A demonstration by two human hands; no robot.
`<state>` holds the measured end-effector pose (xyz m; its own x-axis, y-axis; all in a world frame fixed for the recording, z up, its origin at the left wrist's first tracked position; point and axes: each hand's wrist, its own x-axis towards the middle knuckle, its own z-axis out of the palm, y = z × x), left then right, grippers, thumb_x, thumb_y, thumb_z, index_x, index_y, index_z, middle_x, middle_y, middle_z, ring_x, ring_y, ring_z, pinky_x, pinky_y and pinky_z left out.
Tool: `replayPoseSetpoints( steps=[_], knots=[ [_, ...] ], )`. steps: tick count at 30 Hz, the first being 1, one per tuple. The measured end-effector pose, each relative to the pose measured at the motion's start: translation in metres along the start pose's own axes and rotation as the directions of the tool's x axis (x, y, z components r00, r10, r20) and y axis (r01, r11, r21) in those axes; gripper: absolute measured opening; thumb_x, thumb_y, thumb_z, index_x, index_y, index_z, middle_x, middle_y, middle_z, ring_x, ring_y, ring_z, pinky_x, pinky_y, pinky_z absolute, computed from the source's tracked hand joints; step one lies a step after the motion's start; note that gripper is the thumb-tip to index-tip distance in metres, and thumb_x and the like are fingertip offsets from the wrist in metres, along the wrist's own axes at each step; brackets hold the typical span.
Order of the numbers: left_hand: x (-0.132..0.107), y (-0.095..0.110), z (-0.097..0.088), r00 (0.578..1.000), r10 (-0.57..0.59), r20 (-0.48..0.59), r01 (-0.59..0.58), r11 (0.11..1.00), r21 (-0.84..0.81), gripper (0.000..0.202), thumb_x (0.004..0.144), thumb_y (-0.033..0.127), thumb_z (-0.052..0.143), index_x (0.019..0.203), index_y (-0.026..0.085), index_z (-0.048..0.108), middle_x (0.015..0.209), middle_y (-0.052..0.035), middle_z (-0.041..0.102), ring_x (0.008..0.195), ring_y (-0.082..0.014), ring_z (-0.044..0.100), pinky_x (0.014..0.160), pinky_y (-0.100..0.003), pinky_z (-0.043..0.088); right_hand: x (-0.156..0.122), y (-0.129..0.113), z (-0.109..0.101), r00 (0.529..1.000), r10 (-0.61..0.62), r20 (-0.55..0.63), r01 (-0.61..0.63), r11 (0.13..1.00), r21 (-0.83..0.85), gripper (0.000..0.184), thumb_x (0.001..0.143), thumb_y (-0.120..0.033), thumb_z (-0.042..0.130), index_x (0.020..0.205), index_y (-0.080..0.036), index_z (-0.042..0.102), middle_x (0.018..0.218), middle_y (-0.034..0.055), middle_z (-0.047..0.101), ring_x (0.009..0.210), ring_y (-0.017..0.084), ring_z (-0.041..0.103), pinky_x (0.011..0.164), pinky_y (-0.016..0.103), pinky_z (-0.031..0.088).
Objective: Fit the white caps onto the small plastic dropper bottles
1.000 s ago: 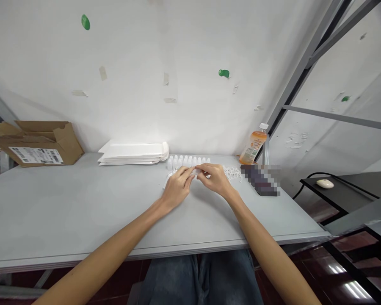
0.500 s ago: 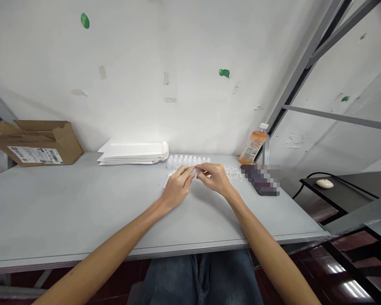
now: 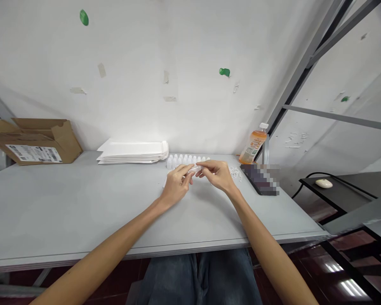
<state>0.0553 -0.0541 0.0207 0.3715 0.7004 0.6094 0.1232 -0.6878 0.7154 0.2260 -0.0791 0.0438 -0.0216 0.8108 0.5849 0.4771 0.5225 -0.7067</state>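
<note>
one clear piece, between left hand, right hand

Behind the hands is a big white wall. It has old bits of tape and green blobs stuck on it. To the right of the hands, gray metal bars cross in front of the wall. Below them sits a small black table with a white computer mouse on it. Past the edge of the desk, the floor is shiny and dark red, and bright lights shine back from it.
</note>
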Motion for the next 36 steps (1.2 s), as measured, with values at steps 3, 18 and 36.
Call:
replayPoseSetpoints(
  steps=[3,18,36],
  knots=[
    [0.002,0.004,-0.001,0.998,-0.06,-0.022,0.059,0.997,-0.041,0.031,0.092,0.033,0.052,0.111,0.015,0.067,0.08,-0.0039,0.063,0.048,-0.0078,0.053,0.046,-0.022,0.048,0.0,-0.001,-0.001,0.993,0.115,0.031,-0.118,0.986,0.114,0.027,0.079,-0.026,0.059,0.099,-0.013,0.073,0.071,0.0051,0.071,0.059,0.019,0.07,0.055,0.031,0.059],
    [0.007,0.011,-0.009,0.907,-0.354,0.227,0.41,0.865,-0.289,0.039,0.09,0.044,0.051,0.062,0.017,0.048,0.043,0.0037,0.048,0.035,-0.0085,0.048,0.036,-0.02,0.037,-0.002,0.0,0.0,0.99,0.029,0.135,-0.026,0.999,-0.028,0.018,0.083,-0.022,0.053,0.084,-0.014,0.069,0.07,0.0044,0.07,0.061,0.017,0.071,0.055,0.025,0.058],
    [0.009,0.011,-0.011,0.898,-0.356,0.258,0.423,0.86,-0.285,0.04,0.088,0.044,0.053,0.059,0.016,0.046,0.049,0.0051,0.04,0.036,-0.0065,0.044,0.032,-0.019,0.034,-0.001,-0.003,0.001,0.989,0.058,0.133,-0.049,0.996,-0.068,0.014,0.074,-0.013,0.051,0.074,-0.016,0.065,0.061,0.0008,0.068,0.059,0.016,0.07,0.057,0.022,0.053]
  ],
)
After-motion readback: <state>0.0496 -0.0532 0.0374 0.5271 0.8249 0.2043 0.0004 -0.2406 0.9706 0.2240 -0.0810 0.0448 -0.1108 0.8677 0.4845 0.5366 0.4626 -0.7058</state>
